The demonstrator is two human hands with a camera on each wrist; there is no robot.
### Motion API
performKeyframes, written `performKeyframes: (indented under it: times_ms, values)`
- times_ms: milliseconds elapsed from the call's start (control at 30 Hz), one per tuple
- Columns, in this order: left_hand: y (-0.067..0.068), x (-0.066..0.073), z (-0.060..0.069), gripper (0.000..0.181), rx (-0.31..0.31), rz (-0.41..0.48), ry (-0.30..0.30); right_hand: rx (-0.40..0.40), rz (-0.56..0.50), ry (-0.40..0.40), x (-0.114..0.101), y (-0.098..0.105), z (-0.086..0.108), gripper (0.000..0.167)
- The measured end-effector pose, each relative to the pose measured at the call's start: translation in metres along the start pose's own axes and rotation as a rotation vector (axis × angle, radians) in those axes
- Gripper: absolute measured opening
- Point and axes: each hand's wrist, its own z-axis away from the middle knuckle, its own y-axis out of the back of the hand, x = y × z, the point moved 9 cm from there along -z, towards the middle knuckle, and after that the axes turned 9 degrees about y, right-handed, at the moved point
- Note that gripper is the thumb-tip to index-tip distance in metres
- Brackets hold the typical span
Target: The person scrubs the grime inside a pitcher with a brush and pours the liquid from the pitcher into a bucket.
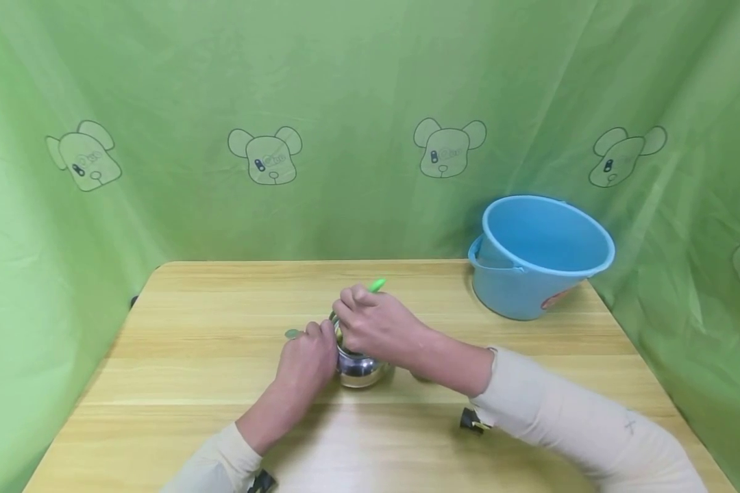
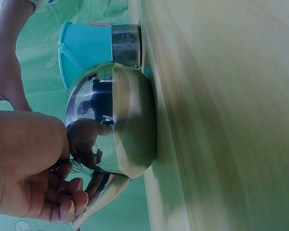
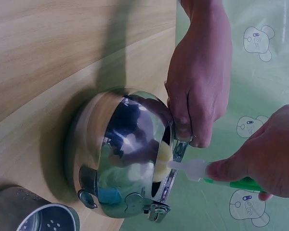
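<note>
A shiny steel teapot (image 1: 359,371) stands upright on the table, its spout (image 2: 106,192) pointing left past the left hand. The left hand (image 1: 308,356) grips the teapot at its upper rim, fingers curled beside the spout. In the right hand (image 1: 370,322) is a sponge brush with a green and white handle (image 3: 231,183), held from above and slanting down. Its pale yellow sponge head (image 3: 164,161) is inside the teapot's mouth; the lower part of the sponge is hidden by the teapot wall.
A perforated steel strainer cup (image 3: 33,211) stands near the teapot, mostly hidden by the right forearm in the head view. At the back right of the wooden table (image 1: 222,294) is a blue bucket (image 1: 512,294). Green curtains (image 1: 358,68) hang around the table.
</note>
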Motion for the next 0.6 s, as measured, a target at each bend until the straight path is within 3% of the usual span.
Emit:
performKeyframes:
  times_ms: [333,600]
  values:
    - [0.0005,0.0003,-0.0008,0.022,0.008,-0.001,0.009,-0.176,0.025,0.051,-0.0018,-0.0027,-0.0009,0.01]
    - [0.0028,-0.0006,-0.0009,0.023,0.027,0.002,0.02,-0.32,-0.073,0.057,0.0033,-0.0066,-0.0015,0.02]
